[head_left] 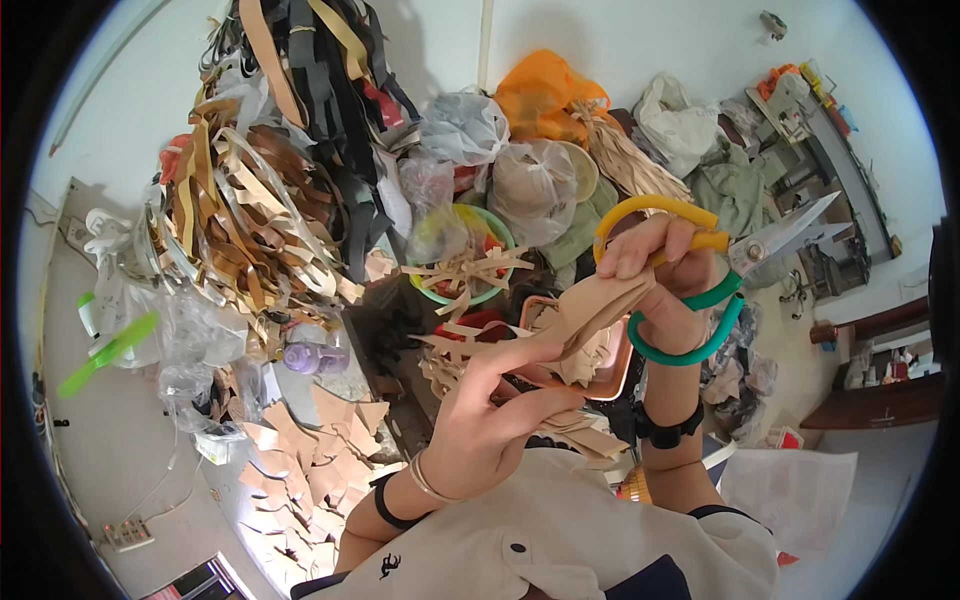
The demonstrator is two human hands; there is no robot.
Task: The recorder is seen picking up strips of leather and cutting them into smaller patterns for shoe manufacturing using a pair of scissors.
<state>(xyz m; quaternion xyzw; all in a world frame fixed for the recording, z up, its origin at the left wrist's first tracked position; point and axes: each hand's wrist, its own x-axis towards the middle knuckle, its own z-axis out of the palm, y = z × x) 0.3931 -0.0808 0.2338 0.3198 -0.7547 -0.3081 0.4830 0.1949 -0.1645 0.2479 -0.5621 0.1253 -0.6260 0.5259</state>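
Note:
A pair of scissors [782,243] is in my right hand [665,265]. Its yellow handle loop passes over the fingers, the green loop circles by the wrist, and the blades point up and right, away from the leather. The same hand grips one end of a stack of tan leather pieces [605,305]. My left hand [500,400] pinches the lower left end, thumb below and fingers above. Directly beneath, an orange-rimmed tray [617,370] contains tan scraps. More tan pieces [585,440] lie close to my body.
Tan leather offcuts [315,460] cover a surface at left. Behind them hang bundles of straps [230,200]. A green-rimmed basin [500,292] with strips, plastic bags [465,128] and an orange bag [550,95] sit beyond my hands. A purple bottle [315,358] stands at left.

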